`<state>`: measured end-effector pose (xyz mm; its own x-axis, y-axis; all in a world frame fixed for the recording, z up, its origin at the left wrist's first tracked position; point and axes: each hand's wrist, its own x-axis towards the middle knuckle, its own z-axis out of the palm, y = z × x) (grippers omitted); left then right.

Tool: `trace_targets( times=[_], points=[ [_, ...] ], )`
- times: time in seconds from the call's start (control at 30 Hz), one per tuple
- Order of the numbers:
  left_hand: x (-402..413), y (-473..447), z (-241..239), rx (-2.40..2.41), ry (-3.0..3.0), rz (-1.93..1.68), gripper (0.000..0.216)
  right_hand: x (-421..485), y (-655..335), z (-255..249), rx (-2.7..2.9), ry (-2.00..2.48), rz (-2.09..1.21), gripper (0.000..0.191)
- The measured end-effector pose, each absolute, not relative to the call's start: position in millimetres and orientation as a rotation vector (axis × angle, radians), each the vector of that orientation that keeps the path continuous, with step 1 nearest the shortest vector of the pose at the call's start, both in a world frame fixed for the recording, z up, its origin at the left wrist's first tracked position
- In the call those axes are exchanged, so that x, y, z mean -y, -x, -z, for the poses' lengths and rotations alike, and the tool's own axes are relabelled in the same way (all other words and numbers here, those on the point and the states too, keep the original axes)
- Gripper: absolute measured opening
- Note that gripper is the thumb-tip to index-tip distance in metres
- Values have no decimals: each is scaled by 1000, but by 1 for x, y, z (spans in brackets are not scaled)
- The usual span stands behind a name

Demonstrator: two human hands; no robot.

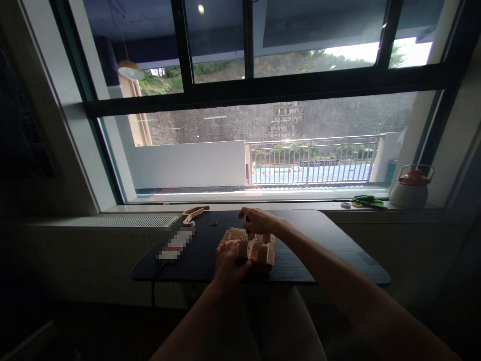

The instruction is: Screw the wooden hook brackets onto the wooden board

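Observation:
A small light wooden piece with holes (263, 248) lies on the dark table (319, 245) in front of me. My left hand (230, 260) is closed around its near left side. Over the piece's far side, my right hand (259, 220) is closed on a thin dark tool (247, 228) that points down into the wood. What kind of tool it is I cannot make out.
Curved wooden parts (193, 214) and a few small dark screws (214, 223) lie at the table's back left. A blurred flat object (175, 245) lies left. On the windowsill stand a white kettle with a red lid (411, 188) and green items (366, 201).

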<state>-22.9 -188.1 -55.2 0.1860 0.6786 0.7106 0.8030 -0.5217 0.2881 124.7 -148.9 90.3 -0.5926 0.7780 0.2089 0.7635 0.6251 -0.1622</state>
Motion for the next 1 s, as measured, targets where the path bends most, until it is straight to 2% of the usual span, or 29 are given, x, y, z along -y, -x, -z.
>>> trace_targets(
  times=[0.27,0.6,0.77,0.87,1.0],
  points=[
    [189,22,56,1445,2300,1202,38,153,-122,-90,2548,1357,65,20],
    [191,22,53,1432,2311,1220,35,155,-126,-89,2569,1269,132,18],
    [191,21,54,1438,2277,1233,37,156,-129,-92,2597,1270,116,20],
    [192,21,54,1434,2279,1239,38,157,-131,-96,2642,1204,80,29],
    [192,22,55,1432,2293,1224,38,158,-130,-93,2610,1228,116,24]
  ],
)
